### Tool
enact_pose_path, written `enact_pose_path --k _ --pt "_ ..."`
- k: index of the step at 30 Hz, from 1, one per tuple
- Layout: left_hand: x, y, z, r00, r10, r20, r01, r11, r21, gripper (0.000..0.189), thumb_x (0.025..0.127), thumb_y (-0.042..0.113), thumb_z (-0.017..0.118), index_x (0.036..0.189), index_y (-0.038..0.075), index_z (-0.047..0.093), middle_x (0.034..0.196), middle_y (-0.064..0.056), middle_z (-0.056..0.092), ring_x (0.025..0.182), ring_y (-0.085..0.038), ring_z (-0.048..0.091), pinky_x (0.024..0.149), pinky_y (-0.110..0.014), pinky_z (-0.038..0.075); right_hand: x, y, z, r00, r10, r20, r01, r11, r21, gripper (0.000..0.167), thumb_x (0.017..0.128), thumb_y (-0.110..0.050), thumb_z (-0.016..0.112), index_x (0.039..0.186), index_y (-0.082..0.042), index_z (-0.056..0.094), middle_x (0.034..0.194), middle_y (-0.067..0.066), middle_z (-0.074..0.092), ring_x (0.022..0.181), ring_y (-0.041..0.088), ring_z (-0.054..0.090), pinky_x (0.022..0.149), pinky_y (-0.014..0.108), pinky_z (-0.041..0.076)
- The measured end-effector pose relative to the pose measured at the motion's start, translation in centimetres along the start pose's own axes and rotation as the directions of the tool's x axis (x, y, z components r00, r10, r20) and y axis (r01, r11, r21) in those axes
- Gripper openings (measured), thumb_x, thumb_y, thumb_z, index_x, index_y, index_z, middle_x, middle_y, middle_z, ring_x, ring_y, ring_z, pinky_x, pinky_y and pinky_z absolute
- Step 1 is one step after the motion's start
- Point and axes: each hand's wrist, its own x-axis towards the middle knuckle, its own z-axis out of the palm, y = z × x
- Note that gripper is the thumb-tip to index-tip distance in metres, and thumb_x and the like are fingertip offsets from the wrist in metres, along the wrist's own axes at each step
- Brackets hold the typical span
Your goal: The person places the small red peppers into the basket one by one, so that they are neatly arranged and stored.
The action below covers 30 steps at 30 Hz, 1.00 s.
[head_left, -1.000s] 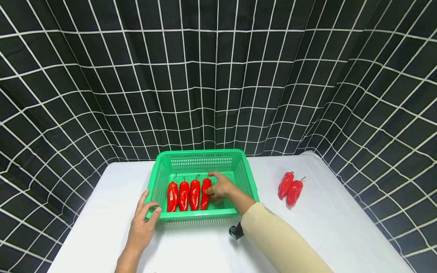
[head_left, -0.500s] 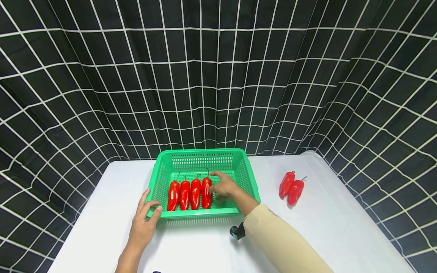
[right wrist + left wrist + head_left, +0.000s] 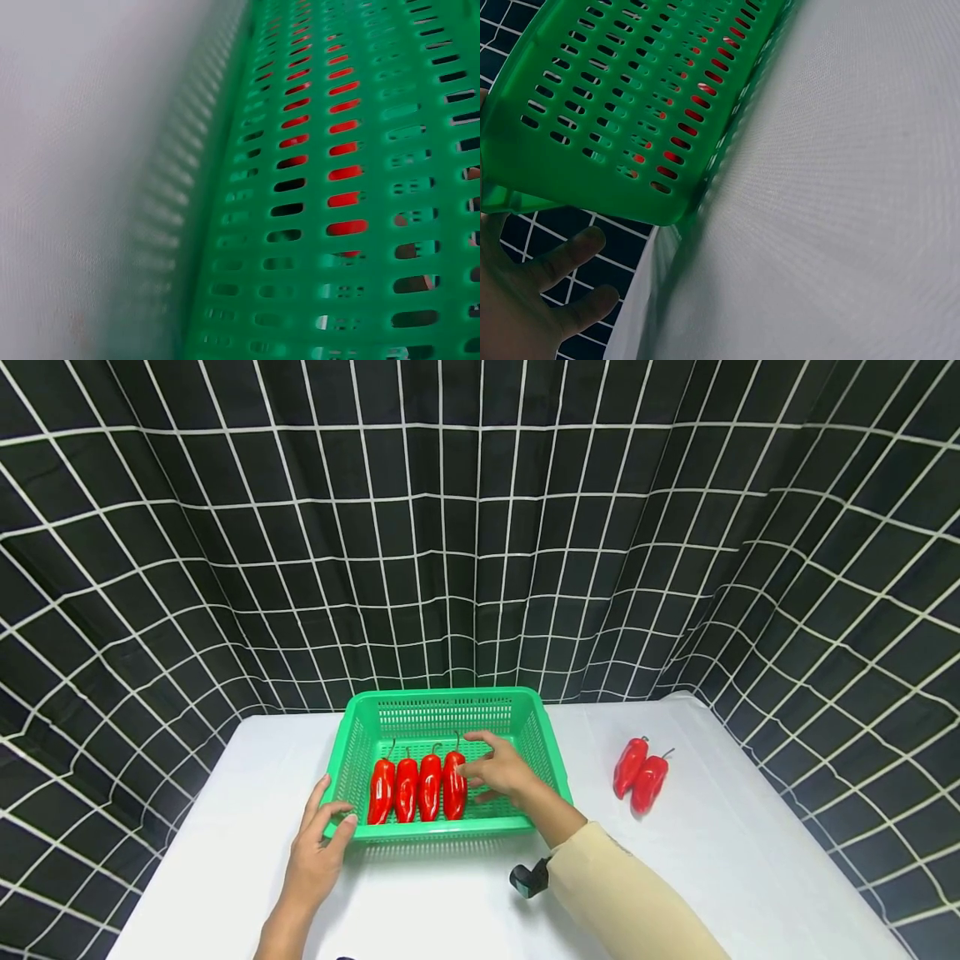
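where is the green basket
In the head view, the green basket sits below centre, the left hand at its near left corner, two red peppers to its right.

Four glossy red peppers (image 3: 430, 789) are laid side by side in a row, left of centre, inside a green plastic basket (image 3: 446, 830), their thin stems pointed toward its far wall. The basket is rectangular, slotted and set upright. Two similar loose red peppers (image 3: 649, 783) are seen outside, to the right, laid against each other.
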Motion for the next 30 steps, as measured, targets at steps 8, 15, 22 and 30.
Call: enact_pose_path --k 8,15,22,30 --pt "0.0 0.0 0.0 1.0 0.006 0.001 -0.005 1.0 -0.01 0.015 0.097 0.017 0.059 0.105 0.006 0.063 0.156 0.0 0.024 0.14 -0.036 0.021 0.102 -0.064 0.024 -1.6 -0.6 -0.6 0.997 -0.062 -0.037 0.065 0.995 0.079 0.061 0.085 -0.003 0.07 0.14 -0.017 0.046 0.104 0.019 0.06 0.091 0.042 0.061 0.07 0.055 0.053" --pt "0.0 0.2 0.0 1.0 -0.011 0.004 0.011 1.0 -0.013 0.014 0.097 0.017 0.059 0.106 0.007 0.063 0.156 0.001 0.023 0.14 -0.036 0.021 0.102 -0.064 0.024 -3.0 -0.6 -1.1 0.988 -0.135 -0.078 0.145 0.98 0.138 0.059 0.088 -0.002 0.064 0.141 -0.015 0.043 0.107 0.021 0.059 0.085 0.029 0.065 0.068 0.052 0.055" --pt "0.0 0.3 -0.1 1.0 -0.011 0.007 0.011 1.0 -0.016 0.014 0.097 0.016 0.059 0.106 0.007 0.063 0.156 0.001 0.024 0.14 -0.035 0.021 0.102 -0.063 0.025 -4.2 -0.5 -1.4 0.981 -0.161 -0.106 0.18 0.961 0.209 0.059 0.085 0.0 0.064 0.138 -0.017 0.047 0.109 0.023 0.059 0.088 0.032 0.066 0.072 0.055 0.053" --pt "0.0 0.2 -0.1 1.0 -0.013 0.008 0.013 1.0 -0.013 0.016 0.097 0.019 0.059 0.107 0.007 0.063 0.156 0.001 0.024 0.14 -0.034 0.021 0.101 -0.063 0.025 -6.3 -1.0 -2.0 0.975 -0.168 -0.143 0.202 0.94 0.276 0.062 0.084 -0.001 0.067 0.139 -0.019 0.045 0.114 0.023 0.057 0.091 0.034 0.065 0.069 0.05 0.055"
